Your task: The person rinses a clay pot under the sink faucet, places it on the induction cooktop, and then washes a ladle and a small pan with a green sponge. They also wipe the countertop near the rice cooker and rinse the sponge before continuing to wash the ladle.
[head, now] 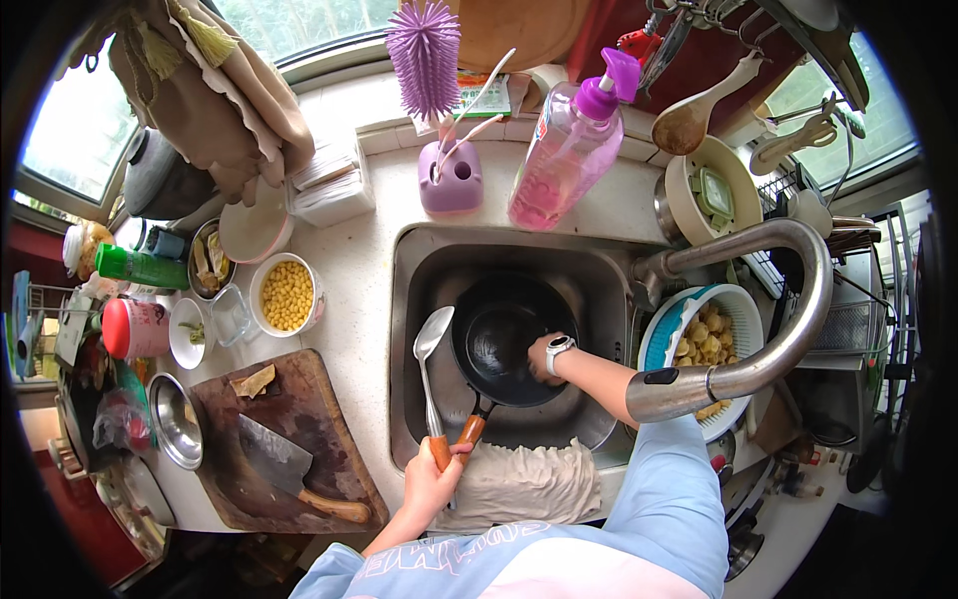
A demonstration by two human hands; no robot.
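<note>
A black wok (498, 337) rests in the stainless steel sink (408, 262), its wooden handle (471, 430) pointing toward me. My left hand (428, 479) is closed around that handle's end together with the wooden grip of a metal spatula (432, 337). The spatula's blade leans up to the left of the wok, over the basin. My right hand (545, 361), with a white watch (558, 346) at its wrist, reaches down inside the right part of the wok. Its fingers are blurred and partly hidden, so whether they hold anything is unclear. Over my right forearm hangs the faucet (812, 299).
Left of the sink, a cleaver (275, 455) lies on a wooden cutting board (217, 404), near a bowl of yellow beans (287, 296). Behind the sink stand a pink soap bottle (557, 161) and purple brush holder (451, 183). A colander (752, 337) sits right; a cloth (524, 483) covers the front edge.
</note>
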